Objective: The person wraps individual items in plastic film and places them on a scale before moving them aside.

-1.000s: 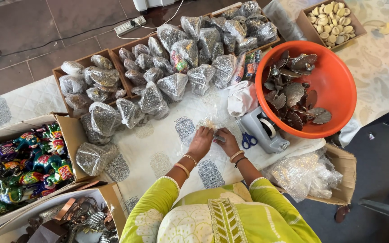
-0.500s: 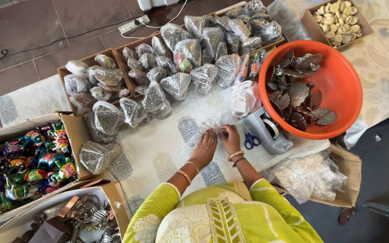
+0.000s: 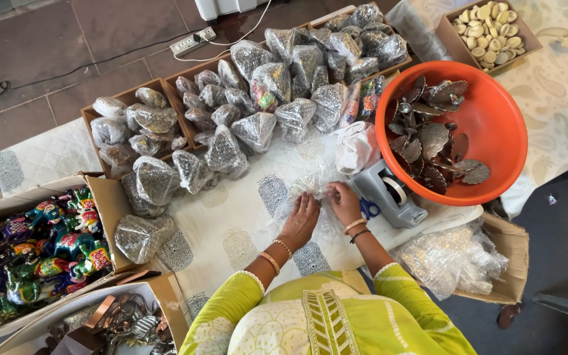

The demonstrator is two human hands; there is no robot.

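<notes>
A white patterned cloth (image 3: 231, 227) covers the floor, and everything sits on it. The big orange bowl (image 3: 494, 131) is the landmark here. It holds dark metal leaf shapes (image 3: 435, 141) that have no wrap on them yet.

To the left of the bowl, brown cardboard trays (image 3: 165, 89) are full of wrapped bundles (image 3: 277, 85), so a lot of wrapping looks done. Far left of the bowl, a box holds painted toy elephants (image 3: 41, 243). Below the bowl, at its right, a box holds loose bubble wrap (image 3: 455, 260). Above the bowl at its right, a small box holds pale round pieces (image 3: 491, 29).

Just below the bowl's left edge stands a grey tape holder (image 3: 389, 194). Blue scissors (image 3: 367, 209) lie beside it.

Left of the tape holder, the person's left hand (image 3: 302, 220) and right hand (image 3: 344, 200) press on a small piece in bubble wrap (image 3: 310, 187). The fingers of both hands are curled close around the wrap, holding it. What is inside is too small to tell. This bundle looks half done, and the leaf shapes in the bowl are still left.
</notes>
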